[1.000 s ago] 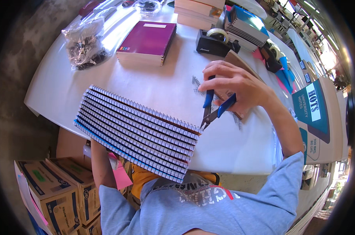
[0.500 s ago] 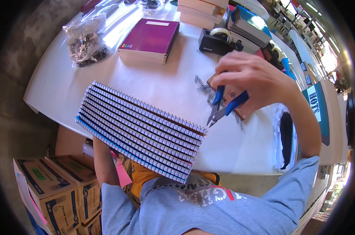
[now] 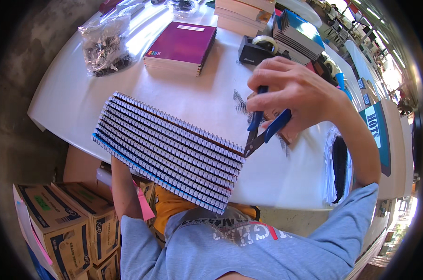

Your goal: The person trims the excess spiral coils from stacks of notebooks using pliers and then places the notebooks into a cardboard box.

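Note:
A stack of spiral-bound notebooks [image 3: 169, 151] is tilted above the table's front edge, its coil-bound spines facing me. My left forearm [image 3: 123, 186] runs up beneath it, and the stack hides my left hand. My right hand [image 3: 293, 91] is closed around blue-handled wire cutters [image 3: 262, 130], whose handles are spread apart. The cutters' tips are at the right end of the stack, by the end of an upper coil. Loose cut coil pieces [image 3: 242, 103] lie on the table behind the cutters, next to a brown pad partly covered by my hand.
On the white table [image 3: 81, 102] are a stack of purple notebooks [image 3: 181, 44], a bag of black coils [image 3: 106, 51], a tape dispenser [image 3: 256, 50] and blue-covered notebooks [image 3: 298, 35]. A plastic-wrapped black bundle [image 3: 338, 170] lies at the right. Cardboard boxes [image 3: 57, 219] stand at lower left.
My right hand and the cutters have shifted slightly left and down, bringing the tips against the stack's right end. The handles have come a little closer together. The stack has barely moved.

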